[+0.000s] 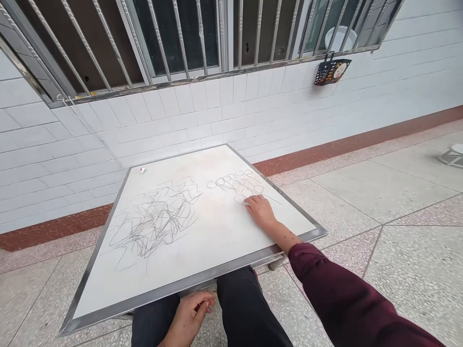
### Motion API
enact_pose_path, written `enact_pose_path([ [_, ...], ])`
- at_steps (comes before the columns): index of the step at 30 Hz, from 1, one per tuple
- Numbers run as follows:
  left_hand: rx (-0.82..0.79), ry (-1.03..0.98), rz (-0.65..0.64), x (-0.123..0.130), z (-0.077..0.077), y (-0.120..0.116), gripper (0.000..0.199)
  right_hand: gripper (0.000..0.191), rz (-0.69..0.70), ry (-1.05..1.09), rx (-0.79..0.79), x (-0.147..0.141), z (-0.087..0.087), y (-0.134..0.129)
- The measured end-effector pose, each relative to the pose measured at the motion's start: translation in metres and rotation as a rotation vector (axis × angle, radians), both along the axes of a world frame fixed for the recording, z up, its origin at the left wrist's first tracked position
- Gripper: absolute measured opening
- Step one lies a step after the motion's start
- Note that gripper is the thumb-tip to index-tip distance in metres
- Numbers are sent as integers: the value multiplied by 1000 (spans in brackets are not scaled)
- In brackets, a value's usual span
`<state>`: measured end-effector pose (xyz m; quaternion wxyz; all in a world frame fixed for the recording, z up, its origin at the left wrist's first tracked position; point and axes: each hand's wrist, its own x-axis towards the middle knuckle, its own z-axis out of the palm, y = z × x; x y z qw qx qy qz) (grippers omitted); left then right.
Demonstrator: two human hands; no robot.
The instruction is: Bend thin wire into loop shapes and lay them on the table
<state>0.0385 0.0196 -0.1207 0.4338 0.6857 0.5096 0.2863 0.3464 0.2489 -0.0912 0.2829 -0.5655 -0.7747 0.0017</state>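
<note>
My right hand [259, 210] rests palm down on the white tabletop [217, 236], its fingers bent slightly and lying on the surface. By its thumb and fingertips are thin dark wire-like pieces with round loops [238, 183], grouped at the right. Whether the fingers touch one of them I cannot make out. On the left half spreads a loose tangle of thin dark wire-like strands [159, 221]. Below the table's near edge, my left hand [190, 315] hangs over my lap with curled fingers, thumb against the fingertips. Anything inside that pinch is hidden.
A grey metal rim [173, 286] borders the table, which stands against a white tiled wall [162, 125]. A small white and red item [142, 170] lies at its far left corner. Above are barred windows [173, 38] and a hanging patterned bag [331, 71]. A stool [454, 154] stands far right.
</note>
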Motion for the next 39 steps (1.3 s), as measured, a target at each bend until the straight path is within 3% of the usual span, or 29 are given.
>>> enact_pose_path([
  [4, 192, 282, 24, -48, 4, -7, 27, 27, 132, 104, 30, -47, -5, -32],
  [8, 434, 521, -42, -79, -4, -13, 38, 20, 294, 155, 8, -95, -16, -62],
  [13, 581, 652, -60, -88, -19, -16, 42, 23, 302, 220, -2, -101, -22, -64],
  [24, 561, 654, 10, -89, -17, -25, 39, 24, 291, 252, 2, -101, -22, -71],
  [27, 555, 647, 35, -89, -18, -26, 41, 24, 286, 290, 0, -123, -18, -78],
  [30, 540, 645, 34, -89, -19, -26, 41, 23, 387, 325, -13, -158, -10, -82],
  [34, 535, 637, 33, -87, -18, -26, 39, 20, 462, 186, -32, -201, -3, -77],
  [39, 531, 649, 53, -88, -21, -28, 35, 13, 471, 67, -50, -216, -13, -65],
])
